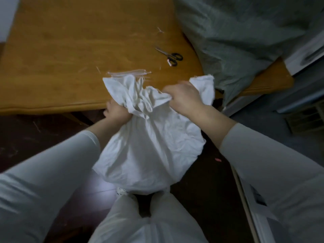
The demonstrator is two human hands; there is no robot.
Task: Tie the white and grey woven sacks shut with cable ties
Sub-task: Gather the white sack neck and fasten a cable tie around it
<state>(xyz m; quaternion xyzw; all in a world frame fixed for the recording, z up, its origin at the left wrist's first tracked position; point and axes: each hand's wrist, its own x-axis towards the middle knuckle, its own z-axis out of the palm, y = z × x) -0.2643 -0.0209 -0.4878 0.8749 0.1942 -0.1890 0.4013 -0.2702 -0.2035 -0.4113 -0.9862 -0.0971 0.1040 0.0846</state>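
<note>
Nearest of all, the person's pale trousered legs (pixel 126 223) stand just below the grip, with the bulging body of the white sack (pixel 150 151) resting against them over the dark floor (pixel 26 137). Above that belly the sack narrows to a gathered neck, and both hands are on it. The left hand (pixel 117 111) is curled tight around the neck from the left side, squeezing the cloth together. The right hand (pixel 184 97) sits just to the right of it and slightly higher, fingers bent and pinching a bunch of the crumpled mouth fabric, whose loose ends flare out above and on either side of both hands. No tie is visible around the neck. Just beyond the grip, almost touching the flared cloth, a small bundle of pale cable ties (pixel 129 73) lies on the wooden table (pixel 70 50). Farther on and to the right of the hands lie black-handled scissors (pixel 169 54). Farthest, up and right of the grip, the grey sack (pixel 236 32) slumps over the table's corner.
</note>
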